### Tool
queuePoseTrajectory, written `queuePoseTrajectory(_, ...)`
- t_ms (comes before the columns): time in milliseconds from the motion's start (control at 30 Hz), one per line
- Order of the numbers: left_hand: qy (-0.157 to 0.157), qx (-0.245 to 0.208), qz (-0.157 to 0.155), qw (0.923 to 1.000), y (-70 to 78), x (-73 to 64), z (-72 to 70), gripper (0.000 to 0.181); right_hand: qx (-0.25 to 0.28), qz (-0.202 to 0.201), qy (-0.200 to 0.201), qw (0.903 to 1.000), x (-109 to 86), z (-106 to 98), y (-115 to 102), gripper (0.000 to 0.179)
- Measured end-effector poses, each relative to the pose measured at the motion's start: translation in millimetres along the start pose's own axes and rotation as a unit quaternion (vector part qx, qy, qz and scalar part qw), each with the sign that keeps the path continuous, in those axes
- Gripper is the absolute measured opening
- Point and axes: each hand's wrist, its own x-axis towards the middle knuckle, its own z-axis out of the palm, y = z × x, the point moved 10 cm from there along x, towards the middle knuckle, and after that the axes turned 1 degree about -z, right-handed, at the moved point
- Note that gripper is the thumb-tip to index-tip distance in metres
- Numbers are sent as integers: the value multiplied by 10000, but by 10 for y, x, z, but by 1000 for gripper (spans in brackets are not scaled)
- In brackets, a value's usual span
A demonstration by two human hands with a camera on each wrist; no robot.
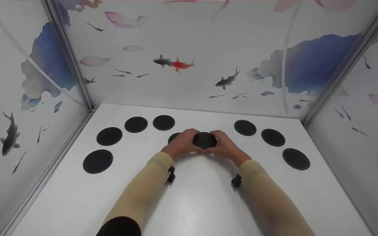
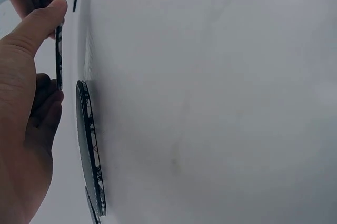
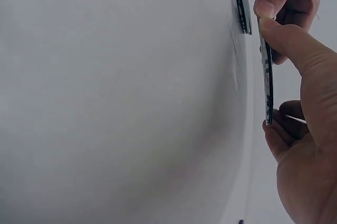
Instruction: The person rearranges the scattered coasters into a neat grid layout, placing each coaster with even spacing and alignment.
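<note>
Both hands hold one black round coaster [image 1: 204, 140] between them near the far middle of the white table [image 1: 205, 203]. My left hand [image 1: 183, 143] grips its left edge, and my right hand [image 1: 225, 146] grips the right edge. The two thumbs meet at the near rim, while the fingers curl round the far side. Seen edge-on in the left wrist view, the held coaster [image 2: 59, 58] is lifted above the tabletop. Partly hidden behind my left hand, another coaster [image 1: 173, 137] lies on the table.
More black coasters lie flat in an arc: several on the left, such as the nearest one [image 1: 97, 161], and three on the right, including one [image 1: 296, 159] by that side. White panels [image 1: 189, 88] printed with fish and petals enclose the table's back and sides.
</note>
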Motion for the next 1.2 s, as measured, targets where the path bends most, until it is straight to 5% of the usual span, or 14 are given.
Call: queuePoseTrajectory(1200, -130, -188, -118, 9997, -69, -11, 49, 64, -35, 89, -113, 9999, 31, 122, 2, 91)
